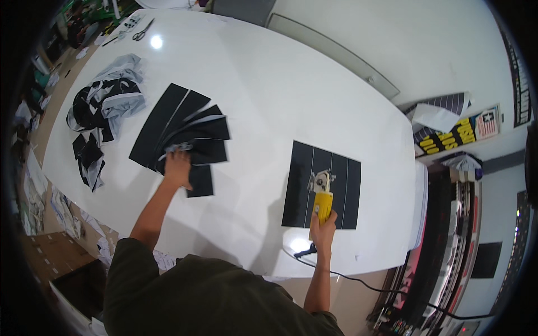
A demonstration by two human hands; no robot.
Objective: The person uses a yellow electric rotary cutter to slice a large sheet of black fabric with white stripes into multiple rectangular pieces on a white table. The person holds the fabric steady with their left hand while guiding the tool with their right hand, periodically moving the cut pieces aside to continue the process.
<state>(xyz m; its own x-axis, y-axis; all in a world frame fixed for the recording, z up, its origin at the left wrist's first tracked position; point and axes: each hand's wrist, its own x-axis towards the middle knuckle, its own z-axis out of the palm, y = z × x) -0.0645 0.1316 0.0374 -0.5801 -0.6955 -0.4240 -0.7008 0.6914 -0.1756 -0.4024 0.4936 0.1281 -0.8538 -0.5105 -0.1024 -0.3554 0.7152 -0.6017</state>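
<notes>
My right hand (323, 225) is wrapped round the yellow body of an electric rotary fabric cutter (323, 206). The cutter's metal head rests over a black fabric panel (297, 185) marked with thin white lines. Off to the left, my left hand (178, 169) lies on a fanned pile of black fabric pieces (162, 120), its thumb spread from the fingers. Just beyond those fingertips is a small crumpled greyish bit (180, 147), too small to make out. Some pieces in the pile overlap, and their lower layers are hidden.
Crumpled black and grey fabric scraps (106, 103) lie at the left of the white table (252, 84). Scissors (143, 31) are at the far left corner. The cutter's black cord (364, 284) runs off the right edge. A cardboard box (56, 255) stands on the floor at left.
</notes>
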